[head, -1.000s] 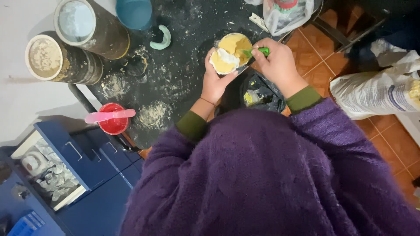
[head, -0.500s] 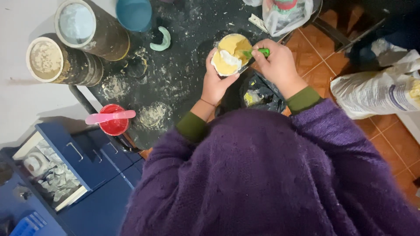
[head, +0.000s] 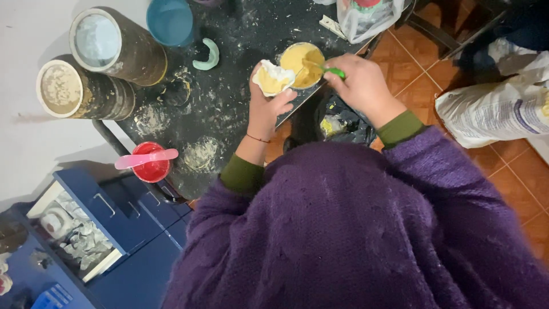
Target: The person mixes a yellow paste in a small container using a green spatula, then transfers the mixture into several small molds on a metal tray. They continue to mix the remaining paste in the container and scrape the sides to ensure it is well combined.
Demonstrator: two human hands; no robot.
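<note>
I am gripping a small white mould point(head: 273, 78) in my left hand point(head: 267, 109), fingers curled closed around it, holding it above the dark, powder-smeared desk point(head: 229, 109). The mould is showing yellow paste in its cavity. My right hand point(head: 361, 86) is closing on a green-handled spatula point(head: 327, 70), whose blade is reaching into a yellow mixing bowl point(head: 301, 64) just beside the mould. The bowl is sitting near the desk edge.

Two large cylindrical containers point(head: 97, 66) are lying at the far left of the desk. A blue cup point(head: 170, 21) is standing behind them, with a pale green curved piece point(head: 207, 56) near it. A red cup point(head: 151, 163) carrying a pink spatula point(head: 146, 158) is resting at the near left edge.
</note>
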